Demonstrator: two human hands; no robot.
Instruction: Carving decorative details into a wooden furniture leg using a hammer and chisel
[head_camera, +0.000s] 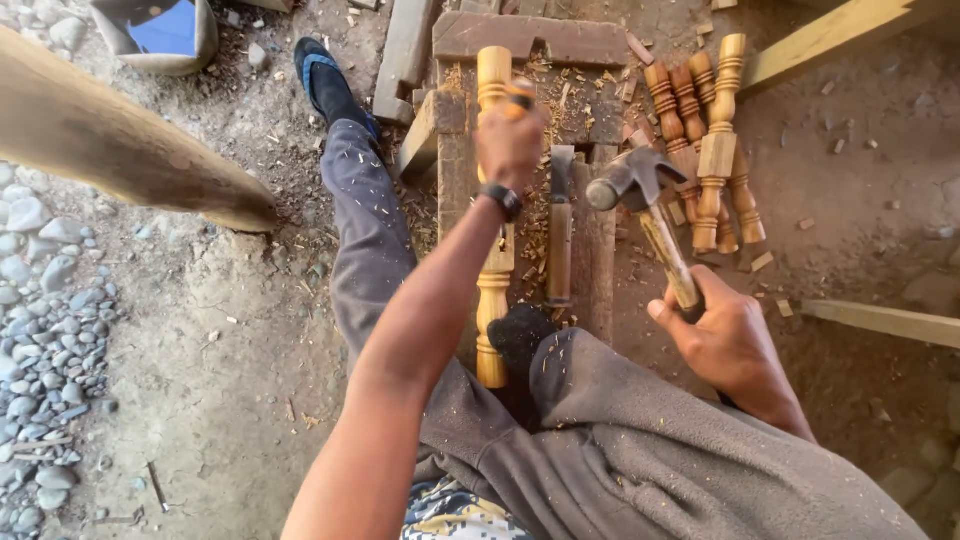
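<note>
A turned wooden spindle (493, 290) lies lengthwise on a low wooden bench (597, 260) between my legs. My left hand (510, 140), with a black watch on the wrist, is closed around a yellow-handled tool set against the spindle's upper part. My right hand (725, 340) grips the wooden handle of a claw hammer (640, 195), whose steel head hangs above the bench to the right of my left hand. A chisel (560, 230) lies on the bench beside the spindle. My dark-socked foot (520, 335) rests by the spindle's near end.
Several finished turned spindles (712, 150) lie in a pile on the dirt to the right. Wood chips cover the bench. A thick log (110, 140) crosses the upper left, grey pebbles (45, 330) lie at the left edge, and planks (880, 320) lie at the right.
</note>
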